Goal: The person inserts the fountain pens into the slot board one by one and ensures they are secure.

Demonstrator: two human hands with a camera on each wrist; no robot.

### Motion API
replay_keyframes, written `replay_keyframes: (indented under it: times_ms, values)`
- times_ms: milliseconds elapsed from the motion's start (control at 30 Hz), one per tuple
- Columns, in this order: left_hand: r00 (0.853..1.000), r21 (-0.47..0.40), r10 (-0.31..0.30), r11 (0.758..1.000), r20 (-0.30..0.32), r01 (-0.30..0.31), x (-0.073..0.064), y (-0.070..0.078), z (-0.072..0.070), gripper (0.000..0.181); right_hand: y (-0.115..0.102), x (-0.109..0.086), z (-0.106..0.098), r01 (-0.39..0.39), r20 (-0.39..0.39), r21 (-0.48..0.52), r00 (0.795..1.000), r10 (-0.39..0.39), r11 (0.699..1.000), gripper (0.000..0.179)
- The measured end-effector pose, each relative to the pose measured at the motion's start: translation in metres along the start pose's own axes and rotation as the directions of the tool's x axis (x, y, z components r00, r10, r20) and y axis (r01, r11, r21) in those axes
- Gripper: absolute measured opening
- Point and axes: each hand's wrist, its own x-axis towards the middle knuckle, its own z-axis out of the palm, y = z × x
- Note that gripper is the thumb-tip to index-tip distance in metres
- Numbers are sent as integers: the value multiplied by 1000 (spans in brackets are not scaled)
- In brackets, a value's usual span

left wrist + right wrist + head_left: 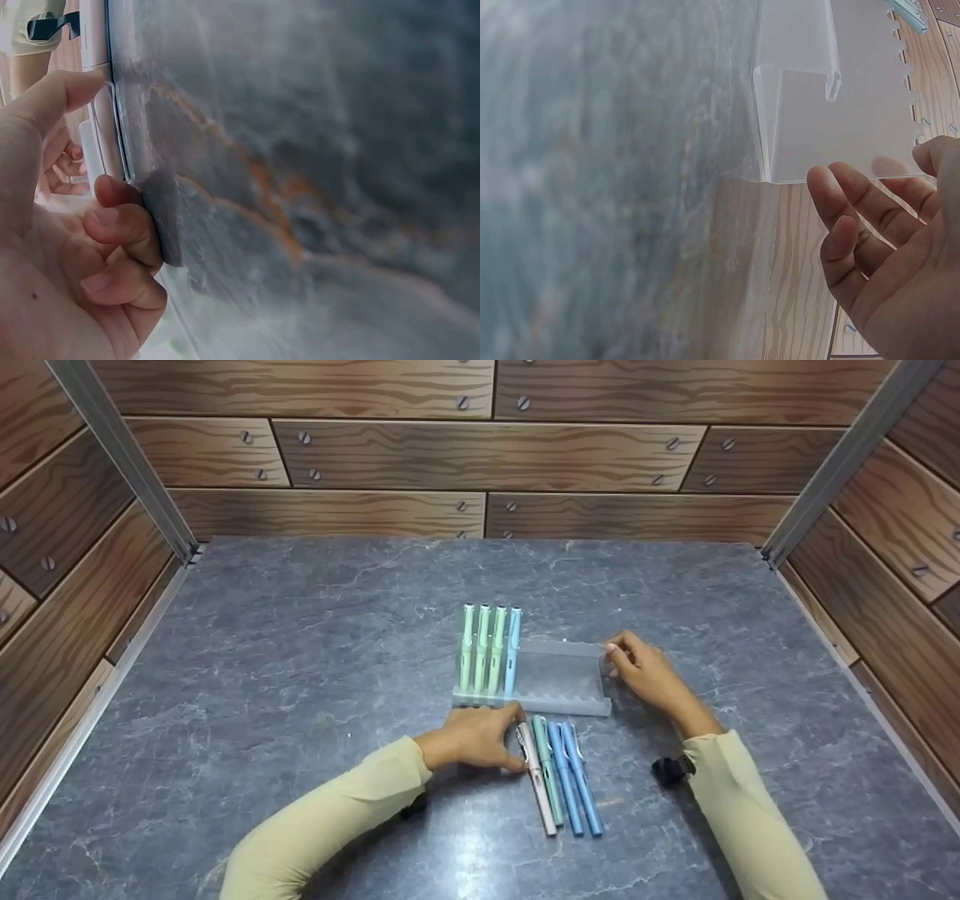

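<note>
Nearest the head camera: pale sleeves (330, 802), with a black wrist unit (673, 770) beside the right cuff. Left hand (476, 735) pinches the silver pen (537, 781) at its cap, thumb and index finger on it. Right hand (646, 675) pinches the far right corner of a clear rack (559, 675).

Left wrist view adds the silver pen's clip and three curled fingertips, poorly seen from above. Right wrist view adds the rack's folded end and notched edge (one finger shows through the clear panel). Only the head view gives the whole layout.

Around: three green pens (481, 652) and one light blue pen (512, 652) sit in the rack's left part. Close to the silver pen's right lie a teal pen (549, 772) and two blue pens (565, 780). Left hand covers part of the rack's front lip.

Silver pen lies on the marbled tabletop (300, 660), just in front of the rack; cap end points away toward it, long axis slanting from far left to near right.
</note>
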Motion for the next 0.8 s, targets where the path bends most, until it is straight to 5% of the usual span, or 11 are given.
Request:
replay_keyframes:
  times_ms: [467,800]
  values:
    - [999,-54,-45,998,-21,43,1,3,3,62,0,-1,0,-15,-2,1,1000,15,1000,24]
    - [998,-120,-4,993,-66,-4,-2,4,5,67,0,-1,0,-17,1,-2,1000,17,1000,25]
